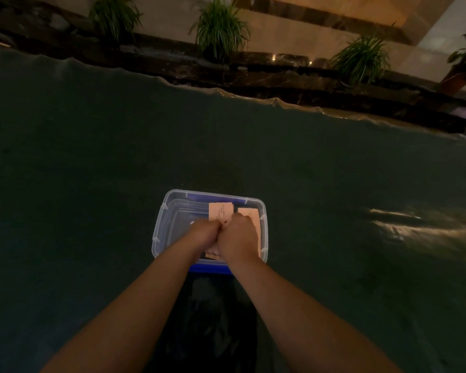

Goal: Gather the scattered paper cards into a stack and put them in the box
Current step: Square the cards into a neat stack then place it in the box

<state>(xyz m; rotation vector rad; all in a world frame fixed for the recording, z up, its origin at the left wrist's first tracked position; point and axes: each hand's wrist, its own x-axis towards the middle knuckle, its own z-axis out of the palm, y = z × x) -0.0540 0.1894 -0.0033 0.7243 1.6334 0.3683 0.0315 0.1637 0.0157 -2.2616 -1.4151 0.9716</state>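
A clear plastic box (162,219) with blue handles sits on the dark green floor just ahead of me. Both hands are inside it, side by side and touching. My left hand (203,234) and my right hand (237,236) are closed on a stack of pale pink paper cards (220,211), whose printed upper end sticks up past my knuckles. A second pink card (249,212) lies in the box along its right wall, partly under my right hand. The lower part of the stack is hidden by my hands.
The dark green floor (92,184) spreads wide on all sides. A dark stone ledge (280,82) with several potted grassy plants (221,30) runs across the back. Light glares off the floor at the right (414,227). My dark trouser leg (215,319) is below the box.
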